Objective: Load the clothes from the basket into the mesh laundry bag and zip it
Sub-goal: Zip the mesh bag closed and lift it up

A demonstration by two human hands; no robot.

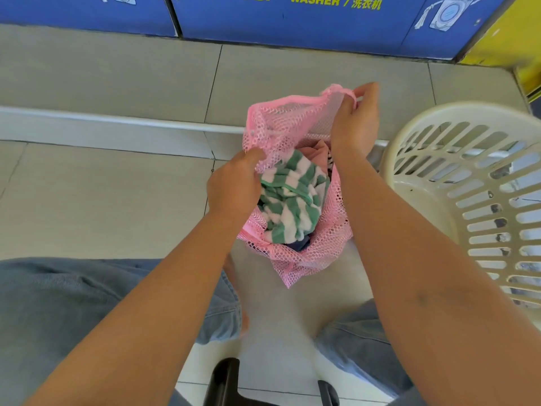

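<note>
Pink mesh pinched in both grips: left hand (234, 183) clamps the laundry bag (292, 183) rim at 9 o'clock, right hand (355, 118) pinches the rim's top corner at 1 o'clock, mouth held open above the tiled floor (117, 200). Green-white striped cloth (289, 197) sits inside. White basket (468, 183) stands at 3 o'clock, just beside the bag.

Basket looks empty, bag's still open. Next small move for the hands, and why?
Probably start closing: the white basket shows no clothes, and the green-striped cloth sits inside the pink mesh bag. The left hand and right hand each pinch the open rim, so drawing the edges together to find the zipper seems next.
</note>
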